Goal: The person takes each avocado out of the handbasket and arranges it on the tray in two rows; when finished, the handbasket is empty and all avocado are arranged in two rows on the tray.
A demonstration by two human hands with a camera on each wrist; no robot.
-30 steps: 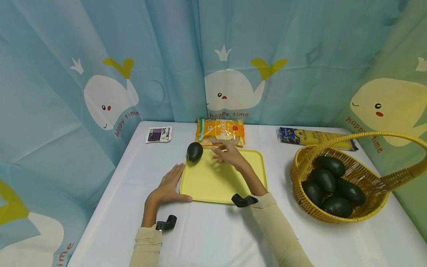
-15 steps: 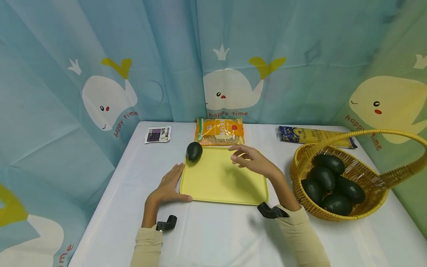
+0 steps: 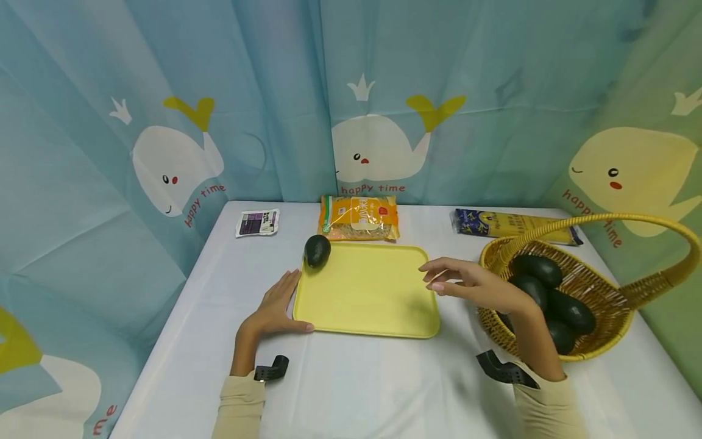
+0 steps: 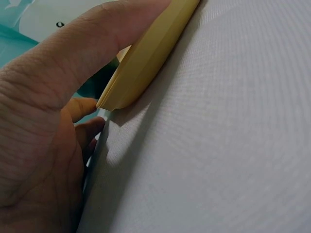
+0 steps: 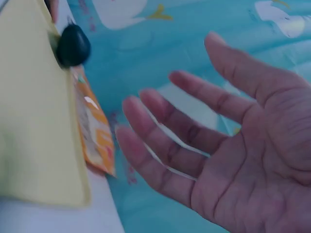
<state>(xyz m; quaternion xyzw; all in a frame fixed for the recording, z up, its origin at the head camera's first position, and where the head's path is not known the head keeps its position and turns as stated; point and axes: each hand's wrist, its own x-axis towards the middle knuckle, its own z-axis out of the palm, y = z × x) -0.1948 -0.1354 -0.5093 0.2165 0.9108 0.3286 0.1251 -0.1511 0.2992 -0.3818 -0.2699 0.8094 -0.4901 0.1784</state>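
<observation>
The left hand (image 3: 271, 311) touches the near-left corner of the yellow tray (image 3: 367, 292), its fingers close together along the left edge and thumb spread to the near edge, probably to stop sliding. An avocado (image 3: 317, 251) sits at the tray's far-left corner, where the rim likely checks rolling. The right hand (image 3: 477, 286), fingers slightly spread, palm bare, hangs by the tray's right edge, near the wicker basket (image 3: 609, 308) whose sides corral more avocados (image 3: 571, 310)

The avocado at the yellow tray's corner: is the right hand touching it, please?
Apart: in the head view, a bare stretch of yellow tray shows between the avocado and the right hand.
</observation>
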